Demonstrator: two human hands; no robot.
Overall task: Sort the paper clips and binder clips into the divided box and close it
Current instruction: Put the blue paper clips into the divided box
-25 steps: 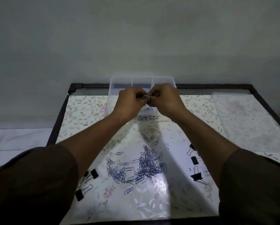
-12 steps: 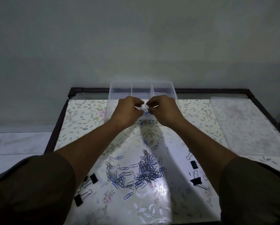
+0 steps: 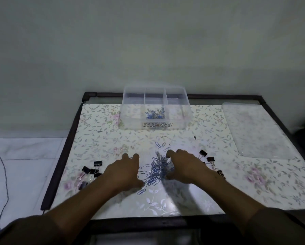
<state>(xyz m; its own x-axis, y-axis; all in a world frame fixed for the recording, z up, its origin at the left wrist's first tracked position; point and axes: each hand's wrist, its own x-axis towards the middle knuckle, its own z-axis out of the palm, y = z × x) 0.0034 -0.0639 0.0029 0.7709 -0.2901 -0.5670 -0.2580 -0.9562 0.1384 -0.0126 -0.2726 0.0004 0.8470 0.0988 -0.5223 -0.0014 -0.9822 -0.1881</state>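
Across the floral-covered table, from my remote seat at the head camera, I see a dark-framed top set against a pale wall, with white floor tiles and a thin black cable off to the left. At the far edge stands the clear divided box, open, with a small heap of blue and silver paper clips in its middle compartment; I cannot tell whether the side compartments hold anything. Well apart on the right lies the box's clear lid, flat on the table. Nearer me, both bare forearms reach in from dark sleeves. The left hand rests palm down just left of the main pile of paper clips, its grip spread, fingers splayed over a few stray clips. The right hand sits at the pile's right edge, fingers curled down into the clips; motion blur keeps me from telling whether that grip is pinching any. Black binder clips lie in two groups: one cluster to the left of the left hand, another just beyond the right wrist.
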